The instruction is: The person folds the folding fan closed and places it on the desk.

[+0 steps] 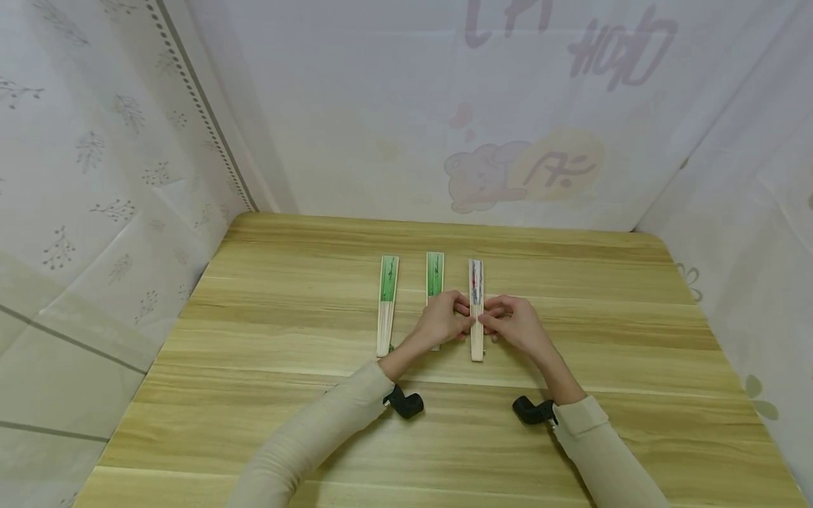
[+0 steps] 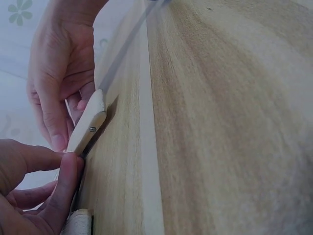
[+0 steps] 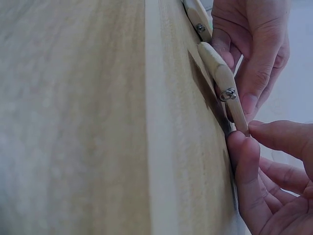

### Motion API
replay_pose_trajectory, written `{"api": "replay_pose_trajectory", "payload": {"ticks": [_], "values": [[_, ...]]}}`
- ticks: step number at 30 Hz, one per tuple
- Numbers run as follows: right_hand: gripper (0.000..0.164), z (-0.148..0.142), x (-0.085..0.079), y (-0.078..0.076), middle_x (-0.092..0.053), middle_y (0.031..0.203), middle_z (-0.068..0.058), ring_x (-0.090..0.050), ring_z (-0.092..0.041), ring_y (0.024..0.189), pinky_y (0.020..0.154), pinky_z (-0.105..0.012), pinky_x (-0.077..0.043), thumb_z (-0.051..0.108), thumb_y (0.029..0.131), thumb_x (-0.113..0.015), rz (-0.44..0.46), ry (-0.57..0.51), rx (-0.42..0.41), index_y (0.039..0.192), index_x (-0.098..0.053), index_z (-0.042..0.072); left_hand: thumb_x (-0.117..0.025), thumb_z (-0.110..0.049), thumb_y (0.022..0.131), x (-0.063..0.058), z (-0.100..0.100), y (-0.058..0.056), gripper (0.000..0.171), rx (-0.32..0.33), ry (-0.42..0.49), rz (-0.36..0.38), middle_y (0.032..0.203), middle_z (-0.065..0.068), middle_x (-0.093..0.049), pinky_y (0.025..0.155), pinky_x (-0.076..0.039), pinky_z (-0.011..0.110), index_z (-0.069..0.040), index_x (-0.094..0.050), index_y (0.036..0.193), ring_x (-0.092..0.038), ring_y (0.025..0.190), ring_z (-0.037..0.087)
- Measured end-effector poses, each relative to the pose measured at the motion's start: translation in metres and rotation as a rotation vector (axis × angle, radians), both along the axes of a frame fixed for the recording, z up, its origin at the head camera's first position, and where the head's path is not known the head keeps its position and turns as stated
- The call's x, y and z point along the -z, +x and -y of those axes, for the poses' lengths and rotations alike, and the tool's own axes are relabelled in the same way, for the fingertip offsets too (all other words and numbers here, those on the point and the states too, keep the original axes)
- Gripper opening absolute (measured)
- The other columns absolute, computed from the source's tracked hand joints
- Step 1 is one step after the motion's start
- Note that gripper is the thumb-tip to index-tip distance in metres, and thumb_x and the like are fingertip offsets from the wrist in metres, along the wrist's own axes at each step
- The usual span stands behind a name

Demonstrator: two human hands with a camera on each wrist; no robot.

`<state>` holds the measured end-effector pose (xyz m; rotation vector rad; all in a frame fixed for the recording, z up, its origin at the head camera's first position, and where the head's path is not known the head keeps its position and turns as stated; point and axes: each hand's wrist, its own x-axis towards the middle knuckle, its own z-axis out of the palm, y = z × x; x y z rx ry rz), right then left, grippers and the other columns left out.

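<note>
A folded hand fan [image 1: 476,282] with a white, red and purple-grey printed leaf and pale wooden ribs lies between my two hands, its rib end toward me. My left hand [image 1: 444,317] pinches its left edge between thumb and fingers, while my right hand [image 1: 517,323] pinches the right edge. In the left wrist view the fan's rib end [image 2: 90,120] with a small metal rivet is tilted slightly off the tabletop, casting a shadow. The right wrist view shows a metal ring at the rivet of the same fan [image 3: 225,81].
Two folded green fans lie to the left: one green fan [image 1: 387,296] farthest left, another green fan [image 1: 435,274] partly hidden behind my left hand. The wooden table [image 1: 254,423] meets a printed cloth backdrop [image 1: 356,127] at the back and sides. Black wrist mounts [image 1: 406,403] are worn on both forearms.
</note>
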<state>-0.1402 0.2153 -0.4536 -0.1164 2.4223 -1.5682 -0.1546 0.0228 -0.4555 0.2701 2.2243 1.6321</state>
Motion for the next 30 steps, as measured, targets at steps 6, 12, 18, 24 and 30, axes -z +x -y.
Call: {"api": "replay_pose_trajectory", "payload": {"ticks": [6,12,18,24,30], "values": [[0.03,0.001,-0.002,-0.001,-0.072,0.092,-0.017,-0.071,-0.026,0.073,0.06,-0.033,-0.06,-0.002,0.094,-0.071,0.018,-0.001,0.002,0.12,-0.061,-0.014,-0.074,0.002,0.091,-0.001,0.0,-0.001,0.029,-0.003,-0.02,-0.021,0.097,0.01,-0.065,0.057,-0.059,0.031,0.006,-0.062,0.117,-0.071,0.066,0.023],[0.032,-0.001,-0.002,0.0,-0.072,0.092,-0.019,-0.072,-0.028,0.076,0.062,-0.034,-0.06,-0.003,0.093,-0.072,0.029,-0.011,0.0,0.121,-0.061,-0.014,-0.074,0.003,0.09,-0.001,0.002,0.001,0.03,0.004,-0.001,-0.026,0.096,0.012,-0.067,0.057,-0.059,0.032,0.006,-0.061,0.116,-0.072,0.067,0.025],[0.033,-0.005,0.0,0.002,-0.072,0.094,-0.022,-0.072,-0.032,0.077,0.062,-0.036,-0.06,-0.002,0.094,-0.072,0.015,-0.048,-0.014,0.122,-0.06,-0.014,-0.074,0.003,0.091,0.0,0.004,0.0,0.027,0.027,0.029,-0.041,0.093,0.012,-0.069,0.057,-0.06,0.034,0.004,-0.062,0.115,-0.072,0.068,0.028],[0.035,-0.006,-0.001,0.001,-0.071,0.096,-0.025,-0.071,-0.035,0.079,0.063,-0.037,-0.061,-0.002,0.094,-0.071,0.012,-0.095,-0.025,0.124,-0.059,-0.015,-0.073,0.003,0.092,0.002,0.006,-0.003,0.027,0.046,0.073,-0.013,0.092,0.01,-0.068,0.057,-0.06,0.034,0.004,-0.062,0.116,-0.072,0.069,0.025],[0.033,-0.01,0.001,0.004,-0.07,0.1,-0.028,-0.071,-0.032,0.079,0.065,-0.039,-0.061,-0.003,0.095,-0.07,0.004,-0.17,-0.029,0.124,-0.059,-0.016,-0.074,-0.003,0.094,0.0,0.021,-0.005,0.026,0.121,0.07,-0.099,0.098,0.008,-0.07,0.066,-0.059,0.03,0.003,-0.065,0.117,-0.071,0.082,0.02]]}}
